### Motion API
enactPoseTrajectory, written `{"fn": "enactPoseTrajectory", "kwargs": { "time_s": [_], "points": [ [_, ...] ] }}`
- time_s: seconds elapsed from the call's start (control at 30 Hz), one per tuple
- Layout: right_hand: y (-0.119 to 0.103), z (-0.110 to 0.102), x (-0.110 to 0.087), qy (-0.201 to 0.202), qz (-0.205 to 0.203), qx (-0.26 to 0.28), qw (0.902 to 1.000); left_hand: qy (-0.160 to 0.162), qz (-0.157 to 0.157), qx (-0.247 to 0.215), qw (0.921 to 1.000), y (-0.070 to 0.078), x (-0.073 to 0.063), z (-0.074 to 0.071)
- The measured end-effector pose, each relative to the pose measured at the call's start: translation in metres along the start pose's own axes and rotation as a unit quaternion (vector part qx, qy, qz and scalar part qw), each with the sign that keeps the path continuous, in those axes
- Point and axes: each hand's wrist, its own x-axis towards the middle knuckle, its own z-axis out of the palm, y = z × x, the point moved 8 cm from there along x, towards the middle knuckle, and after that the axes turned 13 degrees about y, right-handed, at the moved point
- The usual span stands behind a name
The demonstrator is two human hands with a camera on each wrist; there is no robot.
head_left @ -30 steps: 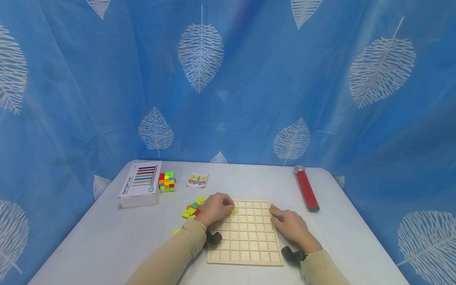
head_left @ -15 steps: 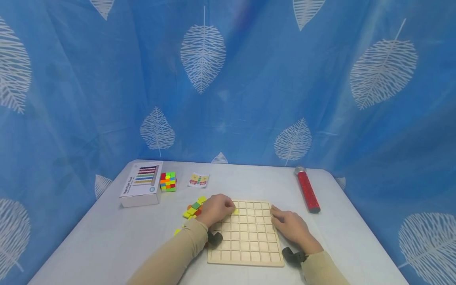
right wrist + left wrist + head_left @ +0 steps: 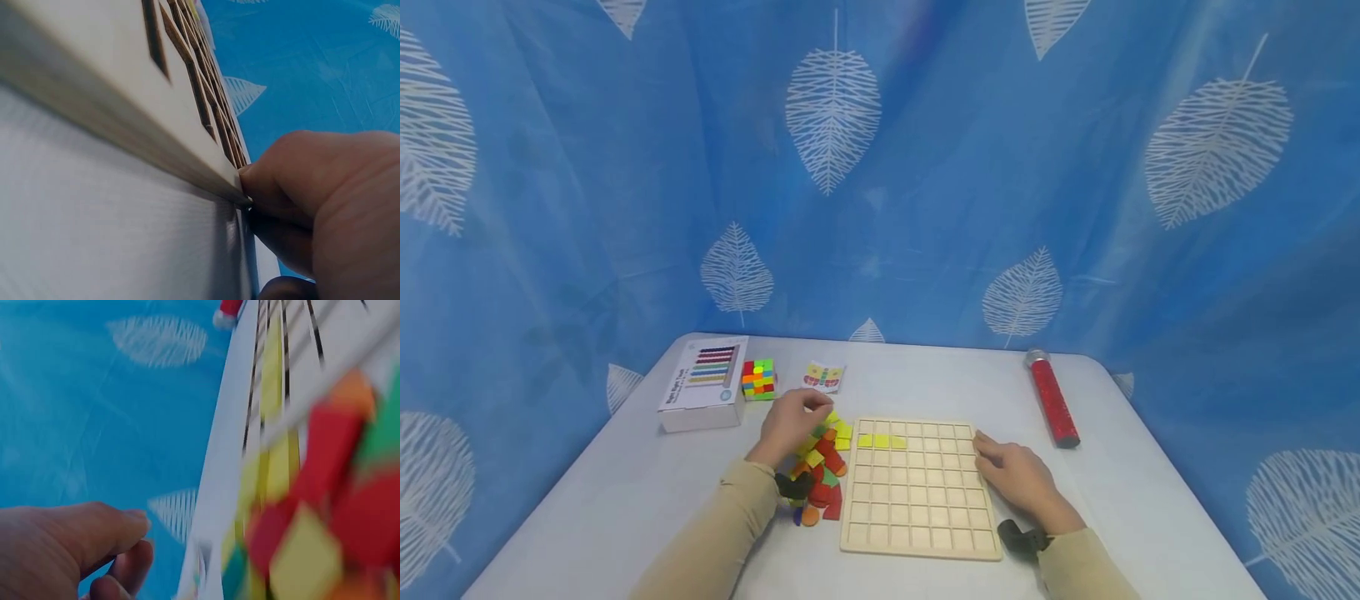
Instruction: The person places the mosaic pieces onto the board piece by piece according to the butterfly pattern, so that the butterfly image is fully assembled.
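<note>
The person's left hand (image 3: 788,425) hangs over the far left side of a jumbled pile of flat yellow, red, orange, green and blue pieces (image 3: 829,454), its fingers loosely bent and the thumb tip close to the index fingertip. The right hand (image 3: 1015,477) pinches the right edge of a square, pale wooden grid board (image 3: 921,500), thumb above the rim. The board lies flat, with the pile just beside its left edge. In its second row from the far side, three flat yellow pieces (image 3: 882,441) fill the leftmost cells.

Just beyond the left hand lies a small white card printed with a colourful butterfly (image 3: 822,379). Left of that stand a multicoloured puzzle cube (image 3: 759,381) and a white cardboard box (image 3: 703,392). A glittery red stick with a silver end (image 3: 1052,402) lies beyond the right hand on the white-covered table (image 3: 925,375).
</note>
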Motion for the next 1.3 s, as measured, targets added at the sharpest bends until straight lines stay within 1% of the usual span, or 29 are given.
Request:
{"fn": "enactPoseTrajectory", "kwargs": {
  "time_s": [0.07,0.17,0.27,0.43,0.5,0.57,0.73,1.17,1.3],
  "points": [
    [0.001,-0.001,0.000,0.001,-0.002,0.000,1.0000,0.000,-0.021,-0.001,0.9998,-0.015,0.001,-0.009],
    [0.004,-0.002,0.001,0.001,-0.003,-0.003,1.0000,-0.002,-0.047,-0.001,0.9989,-0.035,0.000,-0.015],
    [0.004,-0.002,0.001,0.002,-0.006,-0.003,1.0000,-0.008,-0.051,0.003,0.9987,-0.047,-0.002,-0.016],
    [0.003,-0.001,0.000,-0.001,-0.002,0.006,1.0000,-0.036,-0.058,0.022,0.9974,-0.060,-0.004,-0.012],
    [0.003,0.000,-0.001,-0.001,0.001,0.008,1.0000,-0.045,-0.058,0.030,0.9968,-0.062,-0.005,-0.011],
    [0.002,0.001,-0.001,-0.001,0.001,0.008,1.0000,-0.050,-0.051,0.035,0.9969,-0.061,-0.005,-0.010],
    [0.001,0.001,-0.001,-0.002,0.003,0.004,1.0000,-0.052,-0.047,0.038,0.9968,-0.059,-0.006,-0.011],
    [-0.002,0.000,0.000,-0.004,0.001,0.000,1.0000,-0.060,-0.054,0.046,0.9957,-0.058,-0.006,-0.010],
    [-0.002,0.000,0.000,-0.004,0.000,-0.003,1.0000,-0.061,-0.057,0.037,0.9958,-0.059,-0.004,-0.011]
  ]
}}
